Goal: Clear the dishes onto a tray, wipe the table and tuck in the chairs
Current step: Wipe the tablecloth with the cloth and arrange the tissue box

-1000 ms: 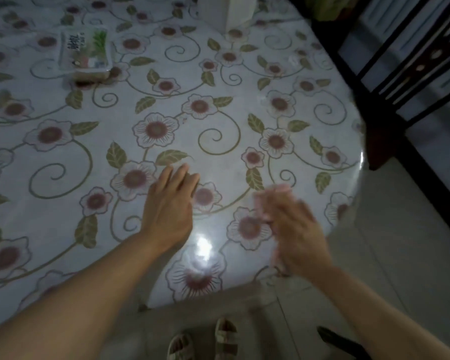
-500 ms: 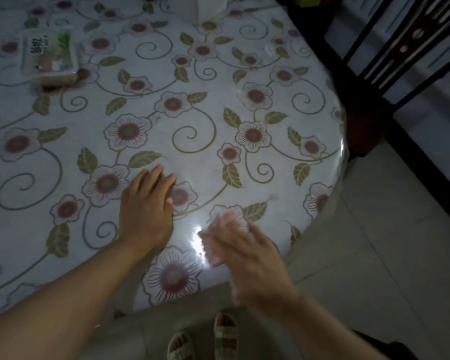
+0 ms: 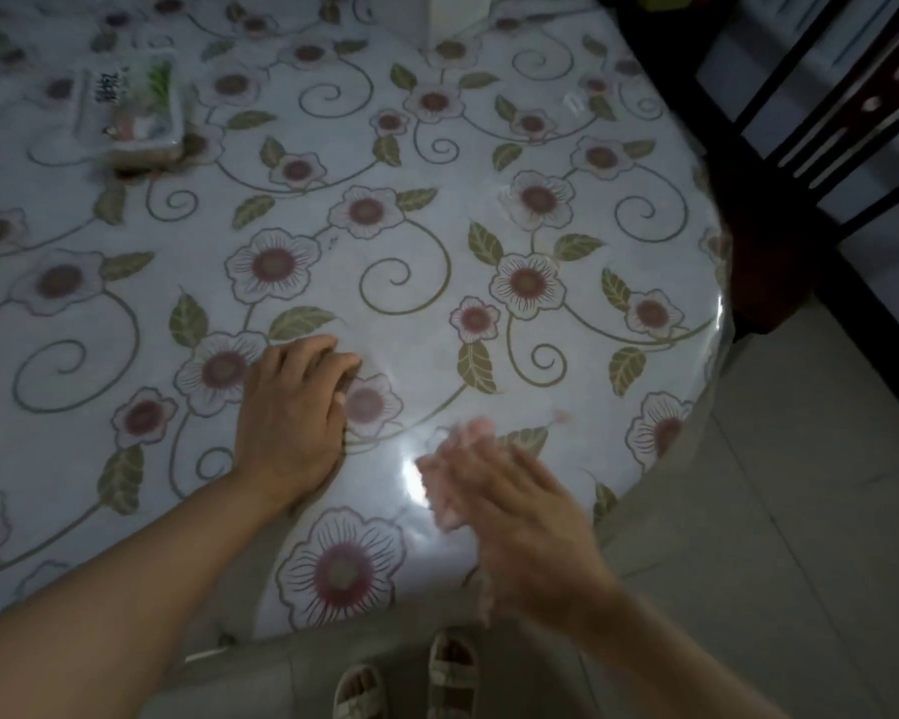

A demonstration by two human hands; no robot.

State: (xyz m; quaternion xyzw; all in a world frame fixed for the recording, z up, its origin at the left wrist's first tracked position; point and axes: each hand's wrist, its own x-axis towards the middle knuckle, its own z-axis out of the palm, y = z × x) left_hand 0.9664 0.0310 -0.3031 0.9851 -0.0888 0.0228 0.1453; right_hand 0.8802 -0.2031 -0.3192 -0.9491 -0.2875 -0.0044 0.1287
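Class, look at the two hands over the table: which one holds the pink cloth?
The right hand, blurred near the table edge, has the pink cloth under its fingers. The left hand rests bare on the tabletop.

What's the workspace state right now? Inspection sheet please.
Surface: round table with glossy floral cover, glare near front edge.
Job's things: pink cloth under right hand, blurred; no dishes or tray seen.
Clutter: tissue pack far left; white container at far edge.
Grippers: left hand flat on table, empty.
Cables: nothing seen.
Surroundings: dark chair to the right, tiled floor.
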